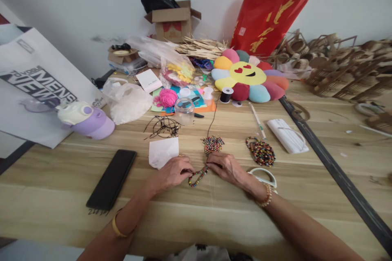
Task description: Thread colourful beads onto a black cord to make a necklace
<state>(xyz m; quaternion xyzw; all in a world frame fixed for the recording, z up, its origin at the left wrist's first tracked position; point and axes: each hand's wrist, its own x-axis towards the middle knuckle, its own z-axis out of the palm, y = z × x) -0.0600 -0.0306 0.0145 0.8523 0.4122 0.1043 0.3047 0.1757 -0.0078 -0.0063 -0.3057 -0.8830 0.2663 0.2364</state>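
Note:
A short string of multicoloured beads [198,179] hangs in a loop between my hands, low over the wooden table. My left hand [173,171] pinches its left end between thumb and finger. At its right end, my right hand [228,168] has its fingertips closed on the strand. Just beyond lies a pile of loose beads [212,145]. A thin black cord runs from near my right fingertips, past the pile, up to a spool of black cord [226,94]. Right of my right hand lies a coil of strung beads [261,152].
White-handled scissors [265,176] lie beside my right wrist. A white paper [163,151] and a black phone [112,179] are at left. Farther back are a clear jar [184,112], tangled black cords [163,126], a flower cushion [249,75] and a white power strip [286,135].

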